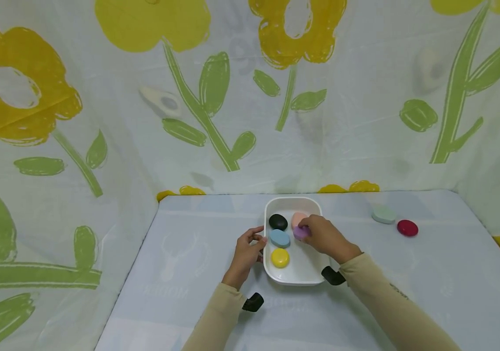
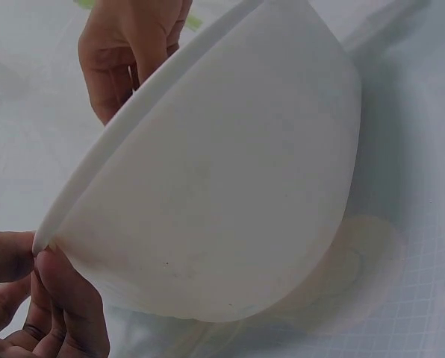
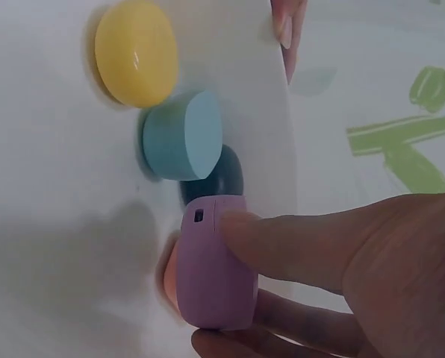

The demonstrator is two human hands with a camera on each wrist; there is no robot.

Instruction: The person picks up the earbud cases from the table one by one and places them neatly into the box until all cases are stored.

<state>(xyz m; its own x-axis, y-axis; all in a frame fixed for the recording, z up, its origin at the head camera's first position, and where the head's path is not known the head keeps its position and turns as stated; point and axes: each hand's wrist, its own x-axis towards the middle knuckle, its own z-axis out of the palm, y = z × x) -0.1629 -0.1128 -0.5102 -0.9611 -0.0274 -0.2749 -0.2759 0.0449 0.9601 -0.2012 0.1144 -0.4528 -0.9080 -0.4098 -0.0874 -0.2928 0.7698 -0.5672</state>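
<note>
A white plastic basin stands on the table, and my left hand pinches its left rim between thumb and fingers, as the left wrist view also shows. Inside it my right hand holds a purple rounded case with a small dark slot, thumb on one side and fingers on the other. A yellow rounded piece, a light blue one and a black one lie along the basin's left side. Behind the purple case a peach piece is partly hidden.
On the table to the right of the basin lie a pale green rounded piece and a red one, close together. A flower-printed curtain hangs behind the table and along both sides. Black camera mounts sit at both wrists.
</note>
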